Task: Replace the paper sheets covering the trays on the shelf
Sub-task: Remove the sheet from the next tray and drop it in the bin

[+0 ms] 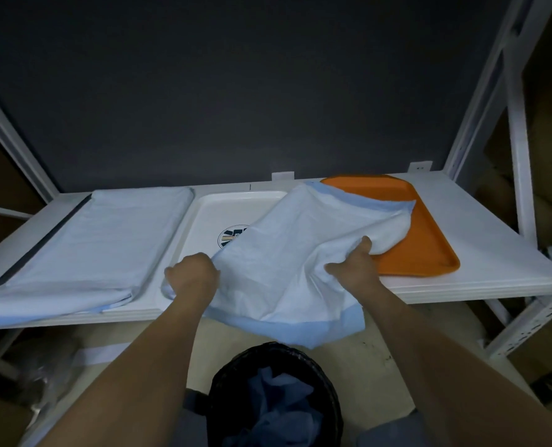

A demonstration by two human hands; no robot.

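Observation:
A white shelf (481,227) carries three trays. A pale blue paper sheet (84,246) covers the left tray, of which only a dark edge (39,243) shows. The middle white tray (210,217) with a round logo and the right orange tray (426,227) lie partly under a crumpled pale blue sheet (294,253). My left hand (192,274) grips this sheet's left edge. My right hand (355,264) clutches a bunch of it near the orange tray. The sheet's front border hangs over the shelf's front edge.
A black bin (274,391) with crumpled blue paper inside stands on the floor below my arms. White shelf posts (520,162) rise at the right, and another at the left. A dark wall backs the shelf. Cardboard boxes sit at both sides.

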